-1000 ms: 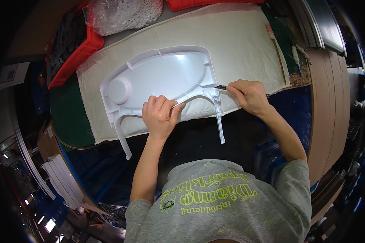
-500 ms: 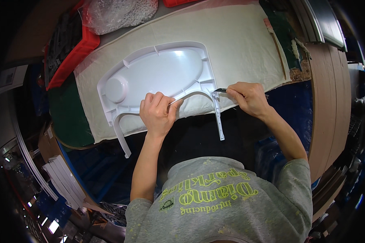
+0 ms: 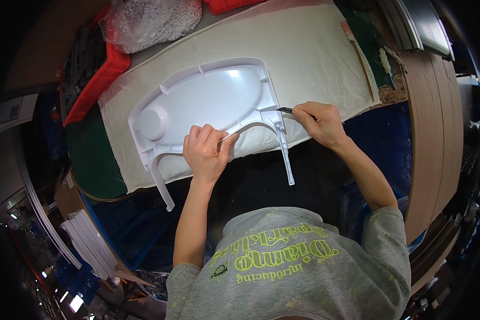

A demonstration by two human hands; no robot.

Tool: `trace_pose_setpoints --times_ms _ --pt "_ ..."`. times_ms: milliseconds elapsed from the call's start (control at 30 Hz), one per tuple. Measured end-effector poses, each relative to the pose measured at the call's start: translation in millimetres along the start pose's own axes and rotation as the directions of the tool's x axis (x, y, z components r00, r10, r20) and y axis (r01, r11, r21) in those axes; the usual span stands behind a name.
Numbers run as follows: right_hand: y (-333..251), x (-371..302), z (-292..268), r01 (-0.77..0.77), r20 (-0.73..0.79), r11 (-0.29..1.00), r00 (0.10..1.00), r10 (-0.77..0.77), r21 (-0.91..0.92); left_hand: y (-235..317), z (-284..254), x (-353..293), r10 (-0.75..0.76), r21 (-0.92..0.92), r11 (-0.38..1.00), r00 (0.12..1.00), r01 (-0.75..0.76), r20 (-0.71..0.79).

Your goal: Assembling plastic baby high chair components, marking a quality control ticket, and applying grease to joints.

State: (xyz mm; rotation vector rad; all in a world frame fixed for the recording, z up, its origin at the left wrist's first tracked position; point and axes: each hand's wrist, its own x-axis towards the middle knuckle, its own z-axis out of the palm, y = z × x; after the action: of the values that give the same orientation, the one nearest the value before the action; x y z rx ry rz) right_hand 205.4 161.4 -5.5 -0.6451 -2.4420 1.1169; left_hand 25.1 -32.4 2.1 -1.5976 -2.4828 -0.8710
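Note:
A white moulded plastic tray (image 3: 213,101) lies on the pale cloth, ribs showing around its rim. It has a round raised cup shape at its left end, and two narrow arms reach past the table's near edge. My left hand (image 3: 205,152) is closed on the tray's curved near edge, thumb and fingers pinching it. In my right hand (image 3: 322,124), beside the tray's right end, is a small dark knife (image 3: 286,110). Its tip points left at the tray's right rim, just above where the right arm joins. Whether the tip touches the plastic is too small to tell.
Pale cloth (image 3: 314,58) covers the green-edged table. At the back left are a red crate (image 3: 98,85) of dark parts and a clear bag (image 3: 154,21) of small white pieces. A thin stick (image 3: 361,61) lies along the cloth's right side. Brown boards (image 3: 432,144) stand to the right.
My right hand and the knife have moved slightly up and away from me, from the arm joint to the tray's right rim. The tray has shifted a little; my left hand keeps its grip.

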Motion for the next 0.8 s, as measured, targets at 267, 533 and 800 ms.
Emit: trace_pose_setpoints --times_ms 267,533,800 --pt "1.1 -5.7 2.4 -0.011 0.005 1.000 1.000 0.011 -0.002 -0.6 0.2 -1.3 -0.010 0.014 1.000 1.000 0.010 -0.002" --pt "-1.1 -9.9 -1.0 -0.033 0.030 0.999 0.999 0.034 -0.040 -0.2 0.7 -1.3 -0.007 0.018 1.000 1.000 0.007 0.000" --pt "-5.1 -22.4 -13.5 -0.054 0.151 0.998 0.987 0.055 -0.008 -0.5 1.4 -0.2 0.001 0.010 1.000 1.000 -0.001 -0.008"
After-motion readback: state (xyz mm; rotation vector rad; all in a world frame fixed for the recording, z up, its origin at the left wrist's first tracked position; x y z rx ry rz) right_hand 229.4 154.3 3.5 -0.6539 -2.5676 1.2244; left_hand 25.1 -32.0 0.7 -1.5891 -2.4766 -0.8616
